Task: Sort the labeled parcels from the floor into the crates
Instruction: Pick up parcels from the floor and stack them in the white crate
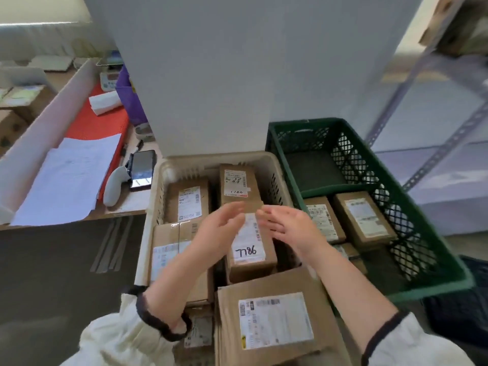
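Though poised over the beige crate, grip nothing: left hand and right hand both loose-fingered and spread, palms turned toward each other, blurred. Cannot tell whether touching the cardboard below. Between the two palms and directly beneath them, one brown parcel marked 7786, label up, inside the beige crate. Six parcels counted on this side. Just beyond the fingertips, a parcel marked 1100; beyond and left of the left hand, a labelled parcel; under the left forearm, a wider taped parcel; nearer than both wrists, a large flat parcel with a big white label, plus a small parcel tucked beside the left sleeve. Cannot tell whether these last two inside the crate or stacked above it, near rim hidden. Right of the right hand, a green lattice crate holding three: a narrow parcel just beside the right wrist, a broader parcel farther right, a third parcel partly hidden behind the right forearm. Farther right again, one corner of a dark crate, contents unseen. Three crates in all. Left of the left hand, a desk bearing one phone, one grey handheld scanner just beside it, one stack of white papers over a red mat. Beyond both hands, a white pillar rising behind the beige crate
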`<state>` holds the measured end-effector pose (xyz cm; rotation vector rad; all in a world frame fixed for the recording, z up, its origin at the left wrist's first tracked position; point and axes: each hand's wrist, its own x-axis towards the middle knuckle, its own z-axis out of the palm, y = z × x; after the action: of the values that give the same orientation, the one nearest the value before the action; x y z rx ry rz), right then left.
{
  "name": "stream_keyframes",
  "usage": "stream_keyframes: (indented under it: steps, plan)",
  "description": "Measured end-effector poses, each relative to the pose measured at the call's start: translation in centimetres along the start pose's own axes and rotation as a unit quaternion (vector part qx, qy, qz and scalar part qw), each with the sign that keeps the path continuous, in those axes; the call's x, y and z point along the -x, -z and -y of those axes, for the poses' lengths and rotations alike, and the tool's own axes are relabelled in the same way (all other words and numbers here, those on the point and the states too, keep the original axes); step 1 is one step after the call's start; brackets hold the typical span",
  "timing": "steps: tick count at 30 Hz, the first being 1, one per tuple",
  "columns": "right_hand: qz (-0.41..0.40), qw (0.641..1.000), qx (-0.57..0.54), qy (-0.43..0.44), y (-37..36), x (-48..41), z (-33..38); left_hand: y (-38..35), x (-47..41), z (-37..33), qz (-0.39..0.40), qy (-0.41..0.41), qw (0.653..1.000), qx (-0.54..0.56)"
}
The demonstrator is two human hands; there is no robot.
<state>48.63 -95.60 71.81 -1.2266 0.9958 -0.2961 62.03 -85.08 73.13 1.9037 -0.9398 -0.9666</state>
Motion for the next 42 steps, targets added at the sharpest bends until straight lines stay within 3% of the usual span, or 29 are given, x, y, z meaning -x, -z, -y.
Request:
stream_keyframes:
  steps: [3, 5, 8, 11, 13, 16, 18, 21, 27, 31, 34, 39, 42]
  plan:
    - [-0.183, 0.980, -0.054, -0.053, 10.3, -0.7, -2.5, -5.3, -2.8, -4.0, 0.122, -0.030, 0.992, -0.001]
    - [-0.255, 0.949, -0.135, -0.130, 16.6, -1.2, -5.0, -9.9, -5.4, -5.5, 0.157, -0.010, 0.988, 0.001]
    - [-0.301, 0.912, -0.207, -0.185, 23.1, -2.2, -7.3, -16.3, -8.8, -7.0, 0.202, 0.153, 0.959, 0.123]
    - [-0.316, 0.925, -0.106, -0.184, 26.6, -4.2, -8.0, -21.5, -12.1, -7.2, 0.177, 0.273, 0.933, 0.156]
    - [-0.310, 0.931, -0.028, -0.189, 28.6, -6.0, -8.5, -24.8, -14.0, -6.4, 0.153, 0.261, 0.951, 0.066]
    - [-0.241, 0.948, 0.103, -0.184, 31.5, -8.8, -9.4, -28.8, -15.1, -4.3, 0.102, 0.164, 0.970, -0.150]
    - [-0.161, 0.954, 0.189, -0.166, 32.6, -9.7, -10.2, -31.0, -14.7, -3.4, 0.085, 0.078, 0.949, -0.295]
    - [-0.115, 0.939, 0.297, -0.132, 32.8, -10.6, -12.1, -33.5, -13.8, -2.7, 0.140, 0.023, 0.900, -0.412]
    - [-0.094, 0.909, 0.372, -0.164, 31.8, -11.2, -11.9, -34.6, -14.0, -2.2, 0.174, 0.037, 0.839, -0.515]
    - [-0.075, 0.902, 0.387, -0.173, 32.1, -11.6, -12.2, -34.7, -14.4, -1.0, 0.257, 0.042, 0.763, -0.591]
    - [-0.070, 0.886, 0.426, -0.168, 32.1, -11.9, -12.5, -35.6, -14.8, -0.7, 0.272, 0.034, 0.720, -0.637]
    - [-0.073, 0.856, 0.479, -0.179, 31.8, -12.0, -11.8, -36.7, -14.5, -0.5, 0.251, 0.059, 0.761, -0.595]
    - [-0.074, 0.842, 0.503, -0.179, 31.4, -12.4, -11.5, -36.6, -14.1, -0.8, 0.251, 0.060, 0.768, -0.586]
